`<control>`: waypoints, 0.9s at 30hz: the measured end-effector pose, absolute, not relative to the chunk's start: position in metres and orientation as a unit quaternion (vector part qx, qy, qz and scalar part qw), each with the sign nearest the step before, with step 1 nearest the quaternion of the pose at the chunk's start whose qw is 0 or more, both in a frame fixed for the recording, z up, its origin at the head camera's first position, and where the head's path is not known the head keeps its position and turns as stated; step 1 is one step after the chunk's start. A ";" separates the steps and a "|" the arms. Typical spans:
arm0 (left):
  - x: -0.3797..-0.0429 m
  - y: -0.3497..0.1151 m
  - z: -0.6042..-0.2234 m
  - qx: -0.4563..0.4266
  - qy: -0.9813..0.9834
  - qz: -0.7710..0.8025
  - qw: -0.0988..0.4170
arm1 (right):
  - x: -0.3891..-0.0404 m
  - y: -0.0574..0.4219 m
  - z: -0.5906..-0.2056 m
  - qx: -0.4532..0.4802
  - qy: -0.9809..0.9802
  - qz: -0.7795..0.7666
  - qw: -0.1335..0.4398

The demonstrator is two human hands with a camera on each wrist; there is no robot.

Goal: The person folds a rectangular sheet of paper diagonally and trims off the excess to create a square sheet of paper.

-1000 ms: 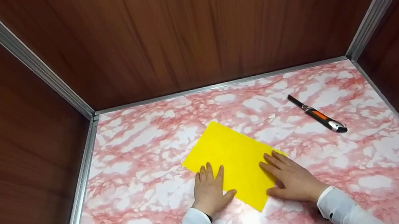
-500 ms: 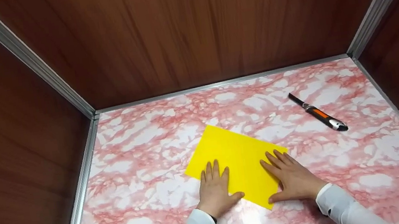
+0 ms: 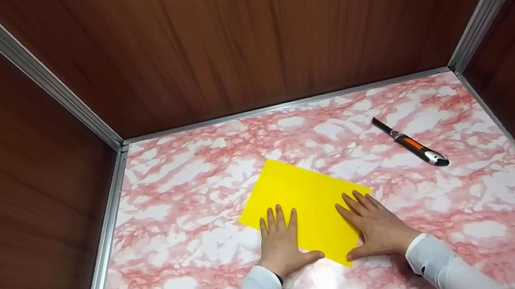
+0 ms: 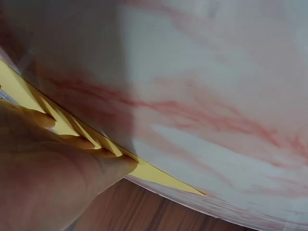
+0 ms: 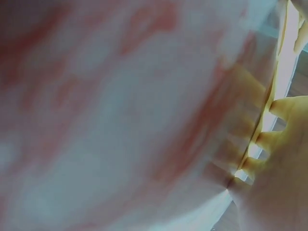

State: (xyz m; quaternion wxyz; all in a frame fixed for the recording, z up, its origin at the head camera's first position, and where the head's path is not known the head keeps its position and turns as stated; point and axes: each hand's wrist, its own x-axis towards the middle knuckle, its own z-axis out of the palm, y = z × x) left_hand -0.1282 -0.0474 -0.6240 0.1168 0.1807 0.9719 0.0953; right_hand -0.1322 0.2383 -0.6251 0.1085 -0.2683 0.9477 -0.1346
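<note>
A yellow sheet of paper point(image 3: 301, 194) lies flat and slanted on the table, one corner toward the person. My left hand point(image 3: 281, 246) rests on its near left edge with fingers straight and spread, the thumb close to the near corner. On the right part of the sheet lies my right hand point(image 3: 379, 228), its fingers spread and its thumb by the same near corner. In the left wrist view the fingertips point(image 4: 127, 165) touch the paper point(image 4: 163, 179). The right wrist view has the right hand point(image 5: 279, 168) at the paper's edge point(image 5: 262, 122).
A utility knife point(image 3: 412, 143) with a black and orange handle lies beyond the right hand. The table point(image 3: 177, 260) has a red-and-white marbled surface. Brown wood-grain panels point(image 3: 271, 34) with metal edging stand at the back and both sides.
The paper has turned clockwise under the hands, mostly in the first half second. My left hand has slid slightly to the right. The right hand has barely moved.
</note>
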 end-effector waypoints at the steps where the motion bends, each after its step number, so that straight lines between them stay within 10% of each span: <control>1: -0.128 -0.046 -0.623 0.179 0.972 0.095 0.115 | -0.132 0.238 -0.625 -0.267 0.948 -0.132 0.109; 27: -0.142 -0.051 -0.621 0.175 0.979 0.106 0.021 | -0.148 0.245 -0.620 -0.218 0.954 -0.206 0.027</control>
